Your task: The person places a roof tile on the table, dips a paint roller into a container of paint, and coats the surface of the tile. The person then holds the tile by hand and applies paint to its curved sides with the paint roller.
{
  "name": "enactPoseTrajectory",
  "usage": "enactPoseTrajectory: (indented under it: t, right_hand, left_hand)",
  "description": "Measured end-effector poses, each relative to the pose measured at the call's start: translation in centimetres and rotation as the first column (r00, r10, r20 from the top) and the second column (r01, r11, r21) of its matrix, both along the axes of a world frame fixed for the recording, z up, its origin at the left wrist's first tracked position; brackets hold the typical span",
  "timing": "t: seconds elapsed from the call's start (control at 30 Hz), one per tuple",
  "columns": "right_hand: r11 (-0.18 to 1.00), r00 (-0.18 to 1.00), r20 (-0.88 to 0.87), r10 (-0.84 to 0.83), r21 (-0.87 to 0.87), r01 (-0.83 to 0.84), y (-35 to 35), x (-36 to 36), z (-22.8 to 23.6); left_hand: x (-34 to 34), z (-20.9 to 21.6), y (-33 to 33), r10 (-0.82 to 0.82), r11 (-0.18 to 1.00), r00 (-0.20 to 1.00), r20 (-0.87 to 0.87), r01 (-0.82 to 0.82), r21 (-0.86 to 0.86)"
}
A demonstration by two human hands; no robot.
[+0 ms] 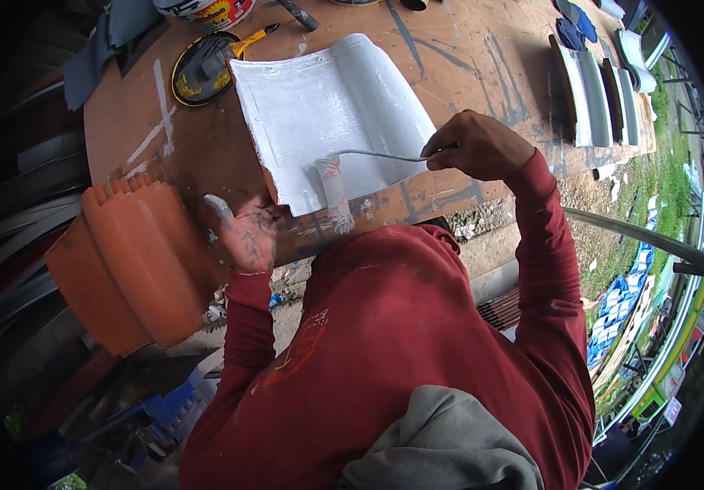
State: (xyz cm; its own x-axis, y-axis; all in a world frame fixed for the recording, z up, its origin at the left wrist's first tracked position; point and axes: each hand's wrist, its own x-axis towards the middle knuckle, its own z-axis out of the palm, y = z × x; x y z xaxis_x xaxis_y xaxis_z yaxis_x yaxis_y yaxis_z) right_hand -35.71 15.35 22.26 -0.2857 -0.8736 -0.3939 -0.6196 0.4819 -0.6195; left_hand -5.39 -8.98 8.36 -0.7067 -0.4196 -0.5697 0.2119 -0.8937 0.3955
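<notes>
Head view: a grey-painted roof tile (327, 110) lies on the paint-streaked wooden tabletop (482, 57), just above picture centre. The right hand (476, 145), at three o'clock from the tile, has its fingers clenched around the wire handle of a small paint roller (335, 186), whose sleeve rests on the tile's near edge. The left hand (247, 235), at seven o'clock from the tile, rests open and paint-smeared on the tabletop edge. A stack of orange tiles (135, 261) sits at nine o'clock; painted tiles (601, 94) lean at two o'clock.
</notes>
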Motion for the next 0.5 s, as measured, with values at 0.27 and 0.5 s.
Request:
enactPoseTrajectory:
  t: [0.27,0.5]
  right_hand:
    - [0.964,0.983,-0.034,-0.18,0.194,0.183,7.2,-5.1,0.6]
    - [0.918,0.96,-0.14,-0.243,0.287,0.274,13.7,-7.8,-2.8]
  left_hand:
    - [1.8,-2.8,-0.2,-0.114,0.989,0.993,0.019,0.115,-0.088]
    - [1.0,-2.9,1.0,-0.161,0.951,0.951,0.265,0.221,-0.216]
